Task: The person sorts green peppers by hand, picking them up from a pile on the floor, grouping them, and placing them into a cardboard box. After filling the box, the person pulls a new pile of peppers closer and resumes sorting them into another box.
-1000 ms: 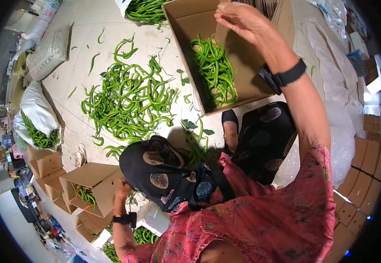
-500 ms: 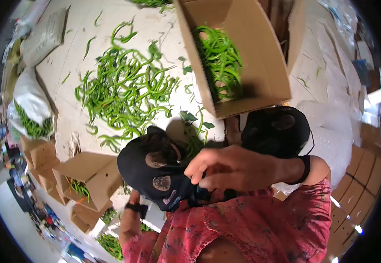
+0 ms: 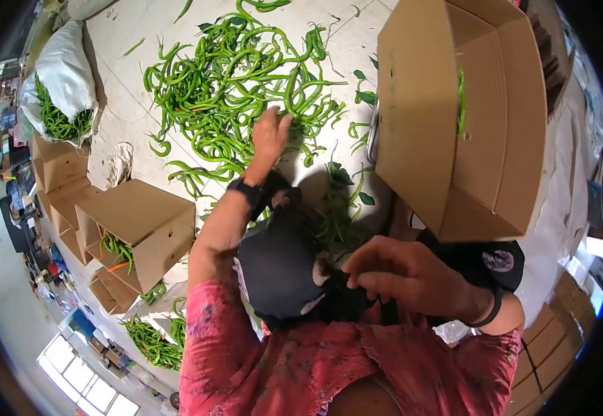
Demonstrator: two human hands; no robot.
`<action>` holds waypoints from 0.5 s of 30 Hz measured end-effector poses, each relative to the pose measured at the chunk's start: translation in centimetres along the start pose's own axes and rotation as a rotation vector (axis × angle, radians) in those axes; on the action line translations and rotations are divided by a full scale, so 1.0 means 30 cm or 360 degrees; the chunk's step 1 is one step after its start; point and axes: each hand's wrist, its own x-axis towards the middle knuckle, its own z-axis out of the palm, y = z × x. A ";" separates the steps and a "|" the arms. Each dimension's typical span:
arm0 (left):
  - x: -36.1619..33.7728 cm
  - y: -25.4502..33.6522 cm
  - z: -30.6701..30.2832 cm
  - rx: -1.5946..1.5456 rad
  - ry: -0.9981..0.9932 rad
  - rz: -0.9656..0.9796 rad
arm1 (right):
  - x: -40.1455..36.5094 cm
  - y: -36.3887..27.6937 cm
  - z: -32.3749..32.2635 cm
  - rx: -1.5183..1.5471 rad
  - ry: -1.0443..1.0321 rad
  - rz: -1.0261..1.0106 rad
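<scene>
Peppers (image 3: 204,93) under left hand (image 3: 270,137)

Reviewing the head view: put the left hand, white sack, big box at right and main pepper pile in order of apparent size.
Largest to smallest:
Big box and pepper pile: too close to rank
White sack
Left hand

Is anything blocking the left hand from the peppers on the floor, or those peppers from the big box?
Nothing visible is between the left hand and the green peppers. The side wall of the big box stands between the peppers and its inside.
</scene>
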 end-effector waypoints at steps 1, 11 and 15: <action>0.052 -0.005 0.044 0.0040 -0.0020 -0.0103 | 0.005 -0.016 -0.006 -0.0001 -0.0005 0.0015; 0.084 -0.169 0.150 -0.0928 -0.0175 -0.0624 | 0.048 0.011 -0.049 0.0017 0.0017 0.0144; -0.061 -0.071 -0.072 -0.1256 -0.0282 -0.0941 | 0.061 -0.010 -0.054 0.0069 0.0041 0.0280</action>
